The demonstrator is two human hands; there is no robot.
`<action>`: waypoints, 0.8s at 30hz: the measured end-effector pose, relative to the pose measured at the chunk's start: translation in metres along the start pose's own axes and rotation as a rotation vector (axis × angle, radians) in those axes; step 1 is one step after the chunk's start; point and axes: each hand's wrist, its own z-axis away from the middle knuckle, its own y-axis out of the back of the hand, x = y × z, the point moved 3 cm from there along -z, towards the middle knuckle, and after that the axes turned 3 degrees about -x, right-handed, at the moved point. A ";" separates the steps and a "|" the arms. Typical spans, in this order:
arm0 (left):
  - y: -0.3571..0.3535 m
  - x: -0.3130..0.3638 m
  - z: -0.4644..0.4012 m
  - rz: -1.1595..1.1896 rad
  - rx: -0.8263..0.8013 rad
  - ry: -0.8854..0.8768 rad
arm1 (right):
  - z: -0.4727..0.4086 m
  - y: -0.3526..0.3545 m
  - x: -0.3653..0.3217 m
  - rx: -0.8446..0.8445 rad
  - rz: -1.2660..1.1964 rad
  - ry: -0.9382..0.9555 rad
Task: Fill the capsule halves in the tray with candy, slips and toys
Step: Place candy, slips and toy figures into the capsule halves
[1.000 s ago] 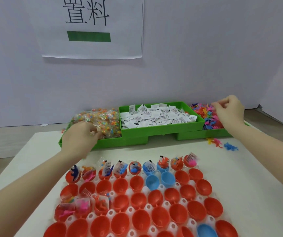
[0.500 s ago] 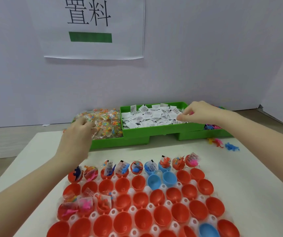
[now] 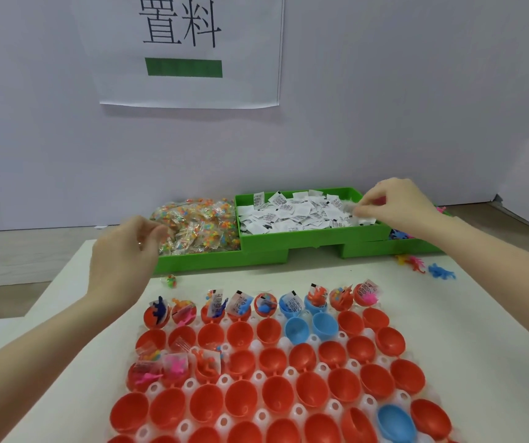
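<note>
A white table [image 3: 448, 330] stands against a pale wall [image 3: 384, 107], where a paper sign [image 3: 189, 49] bears two printed characters above a green bar. At 12 o'clock on the table sit green bins [image 3: 304, 238]: wrapped candy [image 3: 199, 225] on the left, white slips [image 3: 298, 212] in the middle. At 6 o'clock a white tray [image 3: 314, 338] carries rows of red and blue capsule halves [image 3: 241, 401]; the far row and three halves at 9 o'clock hold slips, candy and small toys, while most others are bare.

The left hand [image 3: 122, 251] hovers at 10 o'clock beside the candy, fingers curled toward the thumb; whether it holds a packet cannot be made out. The right hand [image 3: 397, 203], at 1 o'clock over the middle bin, pinches slips between thumb and fingertips.

The right arm hides most of the third bin, where only a few coloured toys [image 3: 400, 234] peek out. Loose toys [image 3: 426, 265] lie on the table at 2 o'clock. The tray's near rows are cut off by the frame.
</note>
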 end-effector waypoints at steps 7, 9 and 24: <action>-0.004 0.037 0.014 0.627 -0.158 0.256 | -0.004 0.013 -0.007 0.088 -0.606 -0.234; -0.003 0.049 0.020 0.715 -0.217 0.296 | -0.002 0.013 -0.011 0.097 -0.688 -0.281; 0.028 0.123 0.097 0.989 -0.741 0.306 | 0.106 0.021 -0.152 -0.623 -0.341 0.214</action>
